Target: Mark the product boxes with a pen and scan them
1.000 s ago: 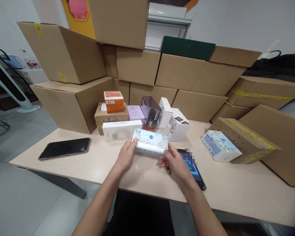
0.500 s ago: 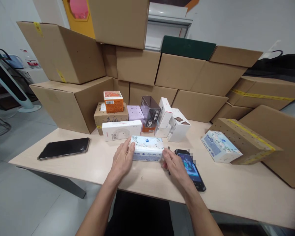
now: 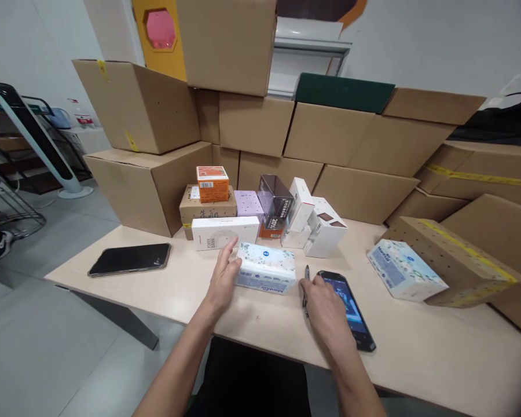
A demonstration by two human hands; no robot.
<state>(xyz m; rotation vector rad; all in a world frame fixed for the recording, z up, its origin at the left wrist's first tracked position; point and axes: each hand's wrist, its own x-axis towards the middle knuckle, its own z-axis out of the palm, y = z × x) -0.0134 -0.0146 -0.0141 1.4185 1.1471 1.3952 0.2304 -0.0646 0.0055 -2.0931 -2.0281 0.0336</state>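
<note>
A soft pack of tissues, pale with a blue and floral print, lies on the table in front of me. At its left end is my left hand, fingers extended and thumb apart, touching or very near the wrapper. My right hand is to the right of the pack, its fingers curled and pinched at a dark pen on the table. Part of the pen is hidden under the fingers. A black phone with a lit screen lies partly beneath that hand.
Small boxes stand behind the pack, including a white power bank box and an orange box. Another tissue pack leans by a cardboard box at right. A dark phone lies left. Large cartons line the back.
My right hand has left the right end of the tissue pack and moved onto the pen beside the phone. My left hand's grip has loosened. The view has shifted a little.
</note>
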